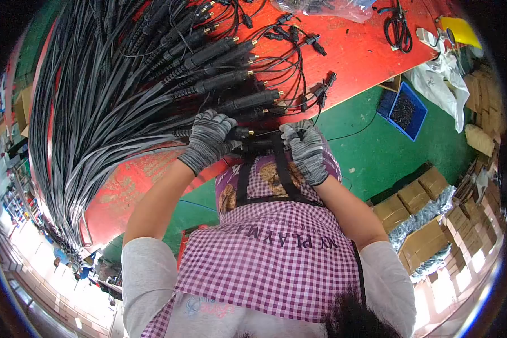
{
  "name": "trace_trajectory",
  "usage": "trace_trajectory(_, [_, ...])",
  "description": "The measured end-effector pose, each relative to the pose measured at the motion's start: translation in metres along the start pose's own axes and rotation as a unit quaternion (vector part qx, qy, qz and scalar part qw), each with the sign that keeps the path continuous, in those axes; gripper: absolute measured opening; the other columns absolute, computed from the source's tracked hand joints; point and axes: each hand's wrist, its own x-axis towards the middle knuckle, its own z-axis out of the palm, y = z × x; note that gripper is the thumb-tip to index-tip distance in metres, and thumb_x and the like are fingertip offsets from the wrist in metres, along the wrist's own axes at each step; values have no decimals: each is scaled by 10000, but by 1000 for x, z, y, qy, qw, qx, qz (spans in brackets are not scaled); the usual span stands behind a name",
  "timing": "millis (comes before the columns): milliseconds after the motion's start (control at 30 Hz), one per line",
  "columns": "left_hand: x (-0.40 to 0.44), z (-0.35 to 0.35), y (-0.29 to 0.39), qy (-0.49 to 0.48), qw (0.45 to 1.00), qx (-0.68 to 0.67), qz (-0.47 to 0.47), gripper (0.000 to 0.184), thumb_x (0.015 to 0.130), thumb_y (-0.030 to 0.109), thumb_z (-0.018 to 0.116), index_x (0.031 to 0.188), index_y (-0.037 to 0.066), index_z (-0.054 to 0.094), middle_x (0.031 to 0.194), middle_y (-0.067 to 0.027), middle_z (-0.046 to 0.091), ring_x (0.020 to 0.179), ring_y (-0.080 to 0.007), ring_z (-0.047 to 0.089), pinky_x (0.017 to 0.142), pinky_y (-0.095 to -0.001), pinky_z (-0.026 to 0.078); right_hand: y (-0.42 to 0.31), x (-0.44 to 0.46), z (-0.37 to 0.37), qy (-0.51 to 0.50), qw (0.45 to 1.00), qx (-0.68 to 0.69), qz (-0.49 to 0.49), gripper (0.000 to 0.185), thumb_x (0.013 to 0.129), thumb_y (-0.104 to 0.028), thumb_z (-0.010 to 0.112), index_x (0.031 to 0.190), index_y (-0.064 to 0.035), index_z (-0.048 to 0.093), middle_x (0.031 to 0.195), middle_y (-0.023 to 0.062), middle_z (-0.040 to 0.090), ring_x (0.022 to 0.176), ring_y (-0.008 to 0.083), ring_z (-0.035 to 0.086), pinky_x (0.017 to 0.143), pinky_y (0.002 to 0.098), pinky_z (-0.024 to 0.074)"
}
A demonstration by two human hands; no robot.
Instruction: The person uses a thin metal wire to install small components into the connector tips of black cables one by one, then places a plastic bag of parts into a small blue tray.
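My left hand (208, 138), in a grey striped knit glove, is closed around a black cylindrical cable connector (242, 133) with a brass tip, at the table's front edge. My right hand (305, 149), gloved alike, is just right of that tip with its fingers curled. A thin wire (267, 133) runs from near the tip to the right fingers, which seem to pinch it. Beyond my hands lie several similar black connectors (248, 102) with brass ends. Their grey-black cables (90, 118) sweep away to the left in a thick bundle.
On the red table (355, 67) are thin leads with small black plugs (319, 93), black-handled scissors (397, 34) and a clear plastic bag (327, 7). A white sack (442, 84) hangs off the right edge. A blue bin (419, 127) and cardboard boxes (422, 248) stand on the green floor.
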Motion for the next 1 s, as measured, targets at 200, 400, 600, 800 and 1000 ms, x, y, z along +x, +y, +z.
trace_trajectory(200, [2, -4, 0, 10, 1000, -12, -5, 485, 632, 440, 642, 987, 118, 566, 967, -66, 542, 977, -277, 459, 864, -396, 337, -11, -4, 5, 19, 999, -2, -27, 94, 832, -115, 563, 806, -37, 518, 664, -1, 547, 568, 42, 461, 541, 190, 396])
trace_trajectory(400, [3, -5, -1, 0, 1000, -15, -4, 487, 636, 444, 639, 992, 121, 565, 958, -65, 541, 976, -276, 459, 863, -396, 336, -7, -2, 11, 22, 999, 8, -30, 84, 837, -106, 551, 837, -25, 531, 694, 12, 570, 584, 40, 473, 549, 184, 400])
trace_trajectory(600, [3, -10, 1, -1, 1000, -9, -9, 484, 638, 449, 637, 990, 125, 565, 952, -63, 539, 967, -268, 459, 859, -387, 335, -8, 1, 13, 51, 995, 82, -3, 84, 833, -98, 552, 838, -20, 521, 731, 26, 585, 588, 49, 483, 551, 180, 406])
trace_trajectory(800, [4, -14, 1, 1, 1000, -10, -9, 489, 640, 448, 636, 994, 118, 564, 959, -63, 539, 972, -261, 455, 866, -377, 329, -4, 1, 11, 30, 998, 60, -15, 85, 831, -93, 551, 853, -16, 523, 775, 46, 599, 590, 55, 495, 553, 179, 414])
trace_trajectory(1000, [3, -10, -1, 32, 999, -14, 0, 493, 630, 444, 643, 986, 111, 571, 951, -74, 546, 950, -268, 469, 855, -381, 342, -8, 5, 17, 28, 996, 81, 25, 88, 828, -97, 558, 855, -18, 529, 778, 51, 599, 603, 62, 515, 549, 178, 428])
